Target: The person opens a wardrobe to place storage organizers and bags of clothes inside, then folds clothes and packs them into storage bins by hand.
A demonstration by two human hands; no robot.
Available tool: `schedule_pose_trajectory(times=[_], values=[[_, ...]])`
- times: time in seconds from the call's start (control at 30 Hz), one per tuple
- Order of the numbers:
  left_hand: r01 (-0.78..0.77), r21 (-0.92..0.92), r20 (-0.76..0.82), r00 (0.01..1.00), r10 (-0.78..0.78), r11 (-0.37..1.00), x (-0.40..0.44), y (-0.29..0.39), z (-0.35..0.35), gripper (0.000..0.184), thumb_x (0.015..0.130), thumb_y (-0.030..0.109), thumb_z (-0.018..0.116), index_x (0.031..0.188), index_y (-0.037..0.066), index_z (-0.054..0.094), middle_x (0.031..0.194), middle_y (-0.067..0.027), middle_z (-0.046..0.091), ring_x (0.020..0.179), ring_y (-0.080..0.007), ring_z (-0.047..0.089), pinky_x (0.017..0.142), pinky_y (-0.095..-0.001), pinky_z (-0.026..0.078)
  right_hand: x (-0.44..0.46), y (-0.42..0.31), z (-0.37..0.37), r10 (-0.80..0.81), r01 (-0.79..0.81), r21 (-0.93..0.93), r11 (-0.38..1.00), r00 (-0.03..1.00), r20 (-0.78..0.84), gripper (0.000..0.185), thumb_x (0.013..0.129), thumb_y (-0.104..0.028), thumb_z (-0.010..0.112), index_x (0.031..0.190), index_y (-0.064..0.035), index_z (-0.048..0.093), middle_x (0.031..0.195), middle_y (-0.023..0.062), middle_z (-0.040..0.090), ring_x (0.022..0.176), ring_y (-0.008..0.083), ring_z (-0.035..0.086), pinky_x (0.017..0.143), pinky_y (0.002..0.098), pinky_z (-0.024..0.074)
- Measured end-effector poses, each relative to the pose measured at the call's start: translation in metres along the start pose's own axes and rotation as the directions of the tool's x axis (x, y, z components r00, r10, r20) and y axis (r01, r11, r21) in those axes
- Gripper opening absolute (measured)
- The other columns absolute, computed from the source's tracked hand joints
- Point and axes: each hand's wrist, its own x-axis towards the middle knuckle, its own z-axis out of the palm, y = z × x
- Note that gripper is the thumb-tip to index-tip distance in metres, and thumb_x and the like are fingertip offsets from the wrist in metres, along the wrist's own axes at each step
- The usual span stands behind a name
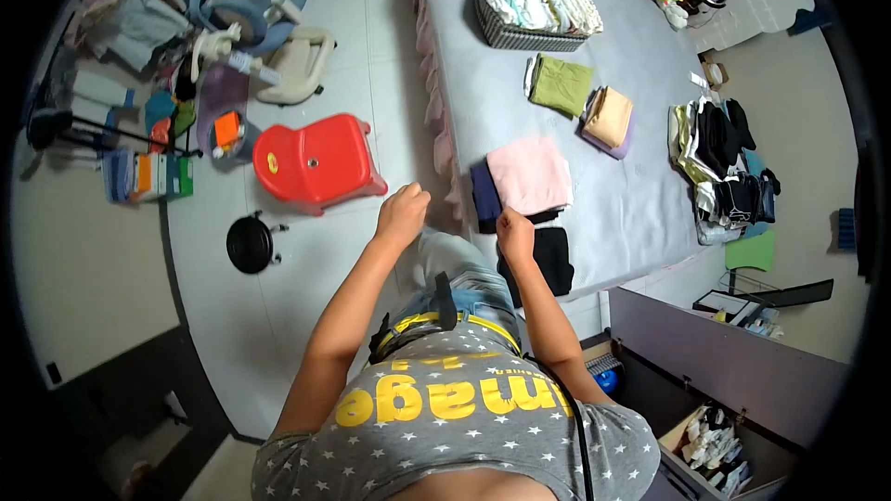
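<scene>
My left hand (404, 211) is held in the air over the floor beside the bed, fingers curled closed, with nothing visible in it. At the near edge of a folded pink cloth (529, 174) is my right hand (516, 235), also closed. Whether it grips the cloth's edge or only rests against it, I cannot tell. The pink cloth lies on top of a folded navy cloth (484, 193) and other folded pieces. Just to the right of my right hand lies a folded black garment (555, 260) at the bed's near edge.
On the bed (640, 241) are a folded green cloth (561, 84), a folded beige cloth (609, 115), woven baskets (529, 35) and piled dark clothes (724, 144). A red step stool (325, 162) and a black round stool (250, 243) stand on the floor at left.
</scene>
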Motion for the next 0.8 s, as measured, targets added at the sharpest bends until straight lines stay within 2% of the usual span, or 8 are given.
schedule_pose_trajectory(times=[0.2, 0.23, 0.27, 0.37, 0.53, 0.63, 0.7, 0.8], values=[[-0.147, 0.133, 0.115, 0.985, 0.132, 0.980, 0.140, -0.038, -0.005, 0.005, 0.074, 0.003, 0.055, 0.078, 0.002, 0.058, 0.122, -0.0111, 0.050, 0.113, -0.0284, 0.046, 0.094, -0.0406, 0.036, 0.120, 0.038, 0.027, 0.093, -0.071, 0.154, 0.986, 0.986, -0.138, 0.012, 0.072, -0.001, 0.055, 0.066, 0.0004, 0.045, 0.058, 0.0207, 0.049, 0.053, 0.0360, 0.051, 0.050, 0.0366, 0.0414], [-0.080, 0.180, 0.241, 0.970, 0.035, 0.980, 0.166, -0.040, -0.006, 0.027, 0.075, 0.003, 0.055, 0.102, 0.006, 0.058, 0.132, -0.0124, 0.041, 0.120, -0.0294, 0.040, 0.099, -0.0428, 0.033, 0.143, 0.043, 0.030, 0.086, -0.070, 0.146, 0.987, 0.990, -0.113, 0.013, 0.072, -0.002, 0.056, 0.066, 0.0001, 0.045, 0.059, 0.0204, 0.049, 0.053, 0.0362, 0.051, 0.050, 0.0374, 0.0415], [-0.099, 0.191, 0.252, 0.967, 0.049, 0.977, 0.191, -0.041, -0.005, 0.027, 0.075, 0.003, 0.055, 0.102, 0.006, 0.058, 0.132, -0.0124, 0.041, 0.120, -0.0294, 0.040, 0.099, -0.0428, 0.033, 0.164, 0.047, 0.033, 0.088, -0.075, 0.143, 0.987, 0.993, -0.083, 0.013, 0.072, -0.003, 0.057, 0.066, -0.0002, 0.045, 0.059, 0.0202, 0.049, 0.054, 0.0363, 0.051, 0.050, 0.0381, 0.0415], [-0.099, 0.311, 0.225, 0.974, 0.027, 0.945, 0.260, -0.043, -0.003, 0.071, 0.077, 0.006, 0.058, 0.140, 0.018, 0.025, 0.142, -0.0129, 0.026, 0.129, -0.0298, 0.029, 0.105, -0.0502, 0.023, 0.219, 0.055, 0.036, 0.103, -0.082, 0.201, 0.976, 0.990, -0.096, 0.016, 0.073, -0.006, 0.058, 0.066, -0.0008, 0.045, 0.059, 0.0194, 0.049, 0.054, 0.0362, 0.050, 0.051, 0.0392, 0.0411], [-0.203, 0.329, 0.271, 0.956, 0.114, 0.922, 0.367, -0.051, 0.024, 0.068, 0.076, 0.007, 0.059, 0.137, 0.017, 0.031, 0.141, -0.0133, 0.029, 0.129, -0.0301, 0.029, 0.104, -0.0518, 0.024, 0.268, 0.071, 0.027, 0.305, -0.295, 0.105, 0.950, 0.947, -0.104, 0.013, 0.075, -0.010, 0.059, 0.071, -0.0018, 0.049, 0.071, 0.0176, 0.055, 0.066, 0.0341, 0.055, 0.059, 0.0386, 0.0439], [-0.276, 0.299, 0.232, 0.950, 0.211, 0.913, 0.438, -0.066, 0.057, 0.061, 0.075, 0.004, 0.055, 0.133, 0.013, 0.038, 0.135, -0.0132, 0.036, 0.126, -0.0293, 0.034, 0.103, -0.0512, 0.025, 0.282, 0.089, 0.034, 0.290, -0.249, 0.166, 0.954, 0.908, -0.302, 0.018, 0.076, -0.011, 0.059, 0.091, -0.0027, 0.055, 0.090, 0.0174, 0.060, 0.083, 0.0323, 0.058, 0.070, 0.0352, 0.0470], [-0.334, 0.258, 0.264, 0.927, 0.267, 0.906, 0.491, -0.079, 0.081, 0.060, 0.075, 0.003, 0.055, 0.132, 0.012, 0.039, 0.134, -0.0132, 0.037, 0.125, -0.0288, 0.035, 0.103, -0.0504, 0.026, 0.294, 0.105, 0.043, 0.440, -0.388, 0.219, 0.895, 0.846, -0.301, 0.036, 0.078, -0.012, 0.059, 0.112, -0.0032, 0.050, 0.105, 0.0176, 0.059, 0.096, 0.0299, 0.058, 0.078, 0.0339, 0.0474], [-0.437, 0.212, 0.294, 0.882, 0.369, 0.874, 0.583, -0.087, 0.106, 0.055, 0.075, 0.003, 0.054, 0.129, 0.008, 0.041, 0.131, -0.0128, 0.040, 0.122, -0.0282, 0.038, 0.101, -0.0451, 0.029, 0.326, 0.106, 0.045, 0.710, -0.579, 0.451, 0.679, 0.674, -0.204, 0.038, 0.079, -0.014, 0.057, 0.114, -0.0012, 0.049, 0.107, 0.0197, 0.058, 0.095, 0.0310, 0.058, 0.082, 0.0384, 0.0463]])
